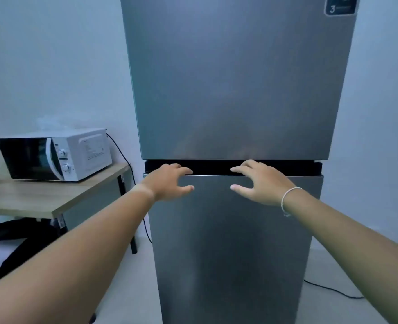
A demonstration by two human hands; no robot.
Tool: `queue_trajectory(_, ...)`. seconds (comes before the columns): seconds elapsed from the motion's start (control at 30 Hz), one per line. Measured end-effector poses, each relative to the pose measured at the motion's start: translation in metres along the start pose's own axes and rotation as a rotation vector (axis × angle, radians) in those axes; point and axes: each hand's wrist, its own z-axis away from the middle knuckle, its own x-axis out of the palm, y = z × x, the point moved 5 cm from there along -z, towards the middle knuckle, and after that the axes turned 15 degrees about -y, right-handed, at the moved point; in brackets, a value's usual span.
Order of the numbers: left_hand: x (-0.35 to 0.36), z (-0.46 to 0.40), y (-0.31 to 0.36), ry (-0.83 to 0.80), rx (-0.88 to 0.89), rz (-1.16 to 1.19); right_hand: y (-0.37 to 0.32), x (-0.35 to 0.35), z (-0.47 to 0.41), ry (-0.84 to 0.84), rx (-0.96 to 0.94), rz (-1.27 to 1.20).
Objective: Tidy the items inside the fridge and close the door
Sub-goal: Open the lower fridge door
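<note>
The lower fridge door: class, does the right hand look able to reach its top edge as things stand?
Probably yes. The right hand hovers open at the lower fridge door, fingers by the dark gap above its top edge, with nothing between them.

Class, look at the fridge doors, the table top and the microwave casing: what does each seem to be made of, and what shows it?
Fridge doors: seemingly brushed metal, grey with a soft, streaky sheen. Table top: apparently wood or wood-look laminate, pale with grain lines. Microwave casing: white, smooth and matt, painted metal or plastic; cannot tell which.

Fridge: tall grey steel two-door fridge stands centre, against the wall.
Microwave: white box microwave sits on the wooden-topped table, left of the fridge.
Hands: left hand and right hand before the door seam, side by side.
</note>
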Motion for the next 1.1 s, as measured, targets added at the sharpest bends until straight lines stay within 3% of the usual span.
queue_trajectory(0.33, 0.009, -0.008, -0.039, -0.057, -0.208, -0.178, -0.013, 0.021, -0.040, -0.042, 0.130, 0.067)
queue_trajectory(0.47, 0.011, -0.014, -0.051, -0.044, -0.218, -0.229, -0.018, 0.033, -0.061, -0.070, 0.152, 0.131)
queue_trajectory(0.77, 0.026, -0.024, -0.057, 0.111, -0.231, -0.180, -0.022, 0.062, -0.071, 0.116, 0.249, 0.219)
queue_trajectory(1.1, 0.023, -0.017, -0.055, 0.027, -0.214, -0.169, -0.029, 0.063, -0.071, 0.140, 0.309, 0.191)
